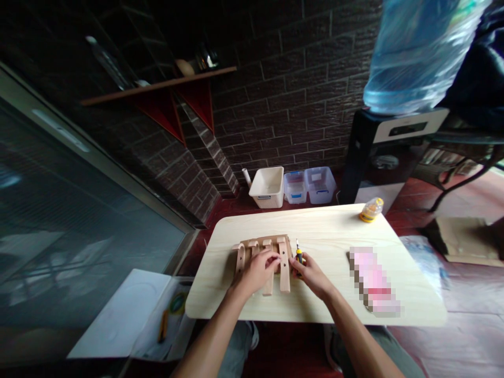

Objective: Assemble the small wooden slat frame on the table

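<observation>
A wooden hook rack (284, 265) lies on the light table, with several curved wooden hooks side by side across a brown board. Dark screw holes show in the rightmost hook. Over the rack is my left hand (258, 270), its thumb and fingers pinched together beside that hook; anything between the fingertips is too small to make out. My right hand (311, 275) is closed around a yellow and black screwdriver (299, 254), just right of the rack, with the metal tip pointing away from me. Part of the handle is hidden by my fingers.
On the table (323, 226) stand a clear-topped yellow container (371, 210) at the far right corner and a pixelated pink item (372, 281) at right. Storage bins (268, 189) sit on the floor behind. A water dispenser (389, 152) stands back right; an open plastic box (165, 320) is at lower left.
</observation>
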{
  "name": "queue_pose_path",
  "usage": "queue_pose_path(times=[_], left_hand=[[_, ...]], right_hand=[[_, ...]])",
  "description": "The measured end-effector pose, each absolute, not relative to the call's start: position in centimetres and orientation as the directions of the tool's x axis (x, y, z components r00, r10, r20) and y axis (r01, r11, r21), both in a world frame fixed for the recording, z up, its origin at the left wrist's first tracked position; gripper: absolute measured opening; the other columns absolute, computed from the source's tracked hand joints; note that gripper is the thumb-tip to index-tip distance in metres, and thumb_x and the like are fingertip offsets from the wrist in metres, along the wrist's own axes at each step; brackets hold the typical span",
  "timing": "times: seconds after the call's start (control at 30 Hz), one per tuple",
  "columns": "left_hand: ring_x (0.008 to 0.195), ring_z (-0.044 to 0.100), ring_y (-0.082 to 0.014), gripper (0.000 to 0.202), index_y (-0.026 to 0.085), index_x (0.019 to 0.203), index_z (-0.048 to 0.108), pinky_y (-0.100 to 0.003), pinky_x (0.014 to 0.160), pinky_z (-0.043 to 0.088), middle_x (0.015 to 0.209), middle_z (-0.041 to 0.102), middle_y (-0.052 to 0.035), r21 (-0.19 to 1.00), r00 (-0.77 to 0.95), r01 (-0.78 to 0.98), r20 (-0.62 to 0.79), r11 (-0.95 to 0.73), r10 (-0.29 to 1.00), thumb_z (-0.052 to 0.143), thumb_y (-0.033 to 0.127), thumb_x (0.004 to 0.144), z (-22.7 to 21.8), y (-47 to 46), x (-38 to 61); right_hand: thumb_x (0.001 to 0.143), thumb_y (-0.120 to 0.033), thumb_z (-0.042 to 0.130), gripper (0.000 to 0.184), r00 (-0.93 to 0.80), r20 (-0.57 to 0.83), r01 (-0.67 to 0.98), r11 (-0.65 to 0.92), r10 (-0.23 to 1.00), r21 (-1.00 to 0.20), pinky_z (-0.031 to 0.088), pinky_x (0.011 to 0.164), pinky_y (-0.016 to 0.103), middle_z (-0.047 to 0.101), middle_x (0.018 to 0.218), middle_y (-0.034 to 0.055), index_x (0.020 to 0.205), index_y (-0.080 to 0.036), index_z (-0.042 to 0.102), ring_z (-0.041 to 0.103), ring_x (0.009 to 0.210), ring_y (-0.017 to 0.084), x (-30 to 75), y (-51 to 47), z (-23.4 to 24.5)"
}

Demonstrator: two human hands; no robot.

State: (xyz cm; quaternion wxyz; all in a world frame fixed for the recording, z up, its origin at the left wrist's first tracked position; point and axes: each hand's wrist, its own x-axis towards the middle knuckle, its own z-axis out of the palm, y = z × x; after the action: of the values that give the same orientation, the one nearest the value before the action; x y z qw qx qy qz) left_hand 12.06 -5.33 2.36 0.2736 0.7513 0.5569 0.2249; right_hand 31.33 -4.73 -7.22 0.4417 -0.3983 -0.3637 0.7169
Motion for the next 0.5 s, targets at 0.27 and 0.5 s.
queue_pose_path(times=[0.27, 0.5], left_hand=[[0.087, 0.071, -0.0186, 0.023, 0.017, 0.1, 0.074, -0.03, 0.082, 0.058, 0.1, 0.077, -0.0076, 0.81, 0.091, 0.569, 0.113, -0.145, 0.989, 0.058, 0.032, 0.092, 4.5, -4.4, 9.1], [0.077, 0.07, -0.0156, 0.019, 0.015, 0.096, 0.077, -0.023, 0.07, 0.056, 0.09, 0.077, -0.0062, 0.841, 0.082, 0.522, 0.113, -0.139, 0.99, 0.064, 0.022, 0.085, 4.2, -5.0, 8.4]], right_hand=[[0.075, -0.059, 0.077, 0.044, -0.239, -0.318, -0.318, -0.383, 0.917, -0.867, 0.04, 0.059, 0.027, 0.056, 0.067, -0.003, 0.087, -0.021, 0.058, 0.05, 0.062, 0.013, 32.2, -4.4, -7.6], [0.074, -0.057, 0.078, 0.042, -0.21, -0.349, -0.33, -0.402, 0.913, -0.854, 0.034, 0.054, 0.027, 0.052, 0.063, -0.0041, 0.083, -0.022, 0.057, 0.047, 0.058, 0.012, 32.1, -4.1, -8.2]])
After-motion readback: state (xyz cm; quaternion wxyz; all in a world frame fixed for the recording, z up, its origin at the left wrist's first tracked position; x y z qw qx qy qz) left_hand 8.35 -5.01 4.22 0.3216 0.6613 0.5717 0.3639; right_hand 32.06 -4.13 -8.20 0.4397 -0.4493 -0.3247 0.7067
